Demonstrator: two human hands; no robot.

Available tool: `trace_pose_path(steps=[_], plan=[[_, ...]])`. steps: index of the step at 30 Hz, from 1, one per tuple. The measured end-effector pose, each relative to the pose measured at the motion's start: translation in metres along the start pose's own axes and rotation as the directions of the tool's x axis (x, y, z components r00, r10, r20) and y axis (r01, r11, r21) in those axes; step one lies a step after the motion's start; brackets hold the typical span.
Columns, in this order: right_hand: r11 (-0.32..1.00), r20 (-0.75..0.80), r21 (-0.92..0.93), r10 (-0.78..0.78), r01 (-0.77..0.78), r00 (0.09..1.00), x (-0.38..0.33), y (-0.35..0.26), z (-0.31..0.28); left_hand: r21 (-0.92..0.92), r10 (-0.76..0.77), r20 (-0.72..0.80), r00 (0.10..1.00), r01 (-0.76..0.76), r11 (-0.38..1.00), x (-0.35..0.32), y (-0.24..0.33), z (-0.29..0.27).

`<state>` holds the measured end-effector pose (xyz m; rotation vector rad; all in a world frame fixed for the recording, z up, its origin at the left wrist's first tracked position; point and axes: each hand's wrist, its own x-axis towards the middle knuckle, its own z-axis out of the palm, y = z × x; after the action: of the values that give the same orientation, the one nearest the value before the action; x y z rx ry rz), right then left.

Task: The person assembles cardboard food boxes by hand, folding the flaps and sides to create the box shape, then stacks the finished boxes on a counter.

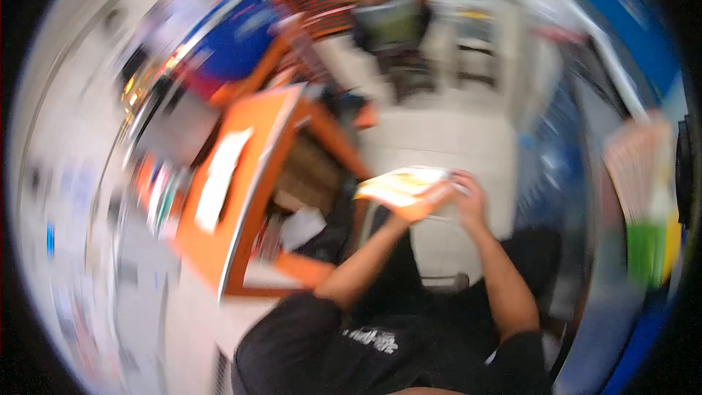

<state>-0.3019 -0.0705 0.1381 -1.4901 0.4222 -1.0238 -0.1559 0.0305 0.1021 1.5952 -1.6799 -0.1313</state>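
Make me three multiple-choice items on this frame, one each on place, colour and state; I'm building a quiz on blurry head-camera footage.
1. Where is the orange-framed cart?
A. to the person's left
B. to the right
C. behind a person

2. What colour is the flat packet?
A. black
B. pale yellow and white
C. purple

3. How is the packet held?
A. lying on the floor
B. by one hand only
C. by both the left hand and the right hand

Answers: 1 A, it fills the picture's left half; 2 B, its blurred face shows light yellow; 3 C, both hands meet at its near end.

flat yellow-white packet [401, 184] between both hands
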Motion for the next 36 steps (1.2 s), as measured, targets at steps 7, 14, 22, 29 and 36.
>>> trace_pose_path(steps=[7,14,22,29,36], plan=[[0.978,0.153,0.057,0.190,-0.201,0.970,-0.002,0.000,0.024,0.226,-0.039,-0.144,0.989,0.072,0.971,-0.007,0.040,-0.041],[0.974,0.148,0.018,0.221,-0.226,0.964,0.000,-0.008,0.029,0.197,-0.086,-0.192,0.978,0.124,0.973,-0.015,0.049,-0.038],[0.981,0.186,-0.023,0.196,-0.195,0.963,-0.001,-0.016,0.025,0.193,-0.092,-0.207,0.974,0.133,0.972,-0.011,0.053,-0.035],[0.991,0.191,0.024,0.126,-0.133,0.974,0.001,-0.008,0.019,0.186,-0.100,-0.216,0.971,0.141,0.972,-0.005,0.058,-0.036],[0.997,0.222,-0.016,0.080,-0.078,0.972,0.002,-0.031,0.015,0.185,-0.103,-0.225,0.969,0.146,0.972,0.001,0.061,-0.033]])
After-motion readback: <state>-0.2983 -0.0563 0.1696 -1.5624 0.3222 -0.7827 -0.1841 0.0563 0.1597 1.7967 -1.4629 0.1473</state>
